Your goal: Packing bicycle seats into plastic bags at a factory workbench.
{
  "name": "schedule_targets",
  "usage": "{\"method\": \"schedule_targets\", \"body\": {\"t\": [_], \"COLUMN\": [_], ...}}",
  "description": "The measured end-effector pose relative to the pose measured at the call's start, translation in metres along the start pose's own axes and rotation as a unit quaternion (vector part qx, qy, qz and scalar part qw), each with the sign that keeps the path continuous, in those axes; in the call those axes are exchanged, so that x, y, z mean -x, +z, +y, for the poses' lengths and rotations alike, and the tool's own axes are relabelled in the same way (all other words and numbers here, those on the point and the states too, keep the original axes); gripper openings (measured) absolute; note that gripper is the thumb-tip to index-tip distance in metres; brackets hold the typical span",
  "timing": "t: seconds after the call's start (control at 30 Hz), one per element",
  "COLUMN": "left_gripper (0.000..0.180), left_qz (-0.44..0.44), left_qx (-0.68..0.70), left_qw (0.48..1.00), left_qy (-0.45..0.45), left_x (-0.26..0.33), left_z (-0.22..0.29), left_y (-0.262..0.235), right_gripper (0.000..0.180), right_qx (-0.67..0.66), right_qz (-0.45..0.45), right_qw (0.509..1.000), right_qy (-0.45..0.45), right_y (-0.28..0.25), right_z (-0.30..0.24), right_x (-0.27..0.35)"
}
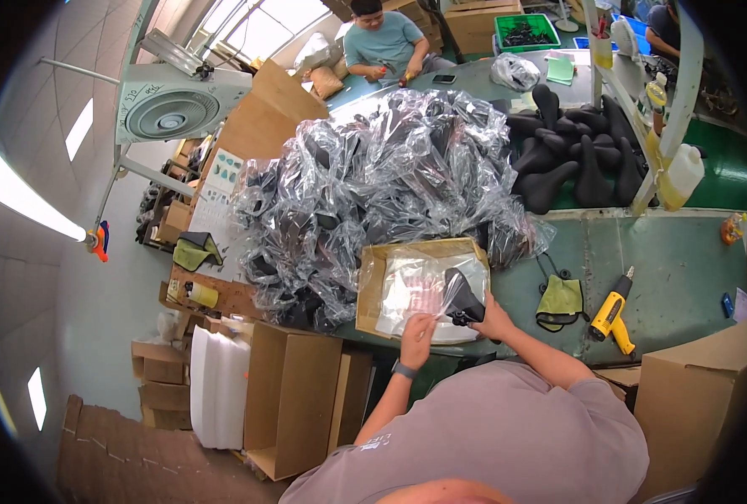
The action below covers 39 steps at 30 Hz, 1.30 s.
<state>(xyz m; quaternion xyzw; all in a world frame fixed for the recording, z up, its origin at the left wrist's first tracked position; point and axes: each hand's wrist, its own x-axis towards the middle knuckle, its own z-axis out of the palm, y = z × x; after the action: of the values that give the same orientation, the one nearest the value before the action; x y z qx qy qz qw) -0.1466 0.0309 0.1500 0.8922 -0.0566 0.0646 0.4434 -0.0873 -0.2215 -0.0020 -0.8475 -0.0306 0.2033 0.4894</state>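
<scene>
Over a shallow cardboard box (371, 290) lined with clear plastic bags (411, 286), my right hand (494, 319) grips a black bicycle saddle (461, 290) near its wide rear end. Pinched in the fingers of my left hand (419, 329) is the edge of a clear plastic bag, which stretches toward the saddle. How far the bag covers the saddle I cannot tell. Just beyond the box rises a big heap of bagged saddles (373, 176). Unwrapped black saddles (583, 160) are piled at the far right on the green table.
A yellow heat gun (612, 312) and a green-black pouch (561, 301) lie right of the box. Metal posts (676, 109) stand at the table's right, beside a plastic jug (683, 175). Open cartons (294, 395) flank me. Across the table sits a person (382, 42).
</scene>
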Motion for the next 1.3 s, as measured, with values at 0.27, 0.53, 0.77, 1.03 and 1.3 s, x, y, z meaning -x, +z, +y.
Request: {"method": "schedule_targets", "body": {"t": [0.27, 0.53, 0.77, 1.03, 1.3], "left_gripper": [0.017, 0.021, 0.063, 0.084, 0.042], "left_qz": [0.171, 0.075, -0.11, 0.004, 0.163], "left_qx": [0.002, 0.307, 0.434, 0.46, 0.538], "left_qw": [0.985, 0.947, 0.843, 0.87, 0.821], "left_qy": [-0.03, -0.05, -0.298, -0.179, -0.104], "left_x": [0.036, 0.011, -0.047, -0.199, -0.427], "left_z": [0.135, 0.165, 0.136, 0.128, -0.022], "left_y": [-0.036, -0.043, -0.011, -0.004, -0.196], "right_gripper": [0.141, 0.048, 0.085, 0.064, 0.059], "right_qx": [-0.141, -0.605, -0.288, 0.007, 0.042], "right_qz": [-0.163, -0.239, 0.119, 0.154, 0.158], "right_qw": [0.976, 0.727, 0.933, 0.887, 0.98], "right_qy": [-0.003, 0.219, -0.181, -0.435, -0.11], "right_y": [-0.088, -0.113, -0.15, -0.181, -0.214], "right_z": [-0.099, -0.089, -0.158, -0.221, -0.131], "right_x": [0.066, 0.049, 0.049, 0.014, -0.011]}}
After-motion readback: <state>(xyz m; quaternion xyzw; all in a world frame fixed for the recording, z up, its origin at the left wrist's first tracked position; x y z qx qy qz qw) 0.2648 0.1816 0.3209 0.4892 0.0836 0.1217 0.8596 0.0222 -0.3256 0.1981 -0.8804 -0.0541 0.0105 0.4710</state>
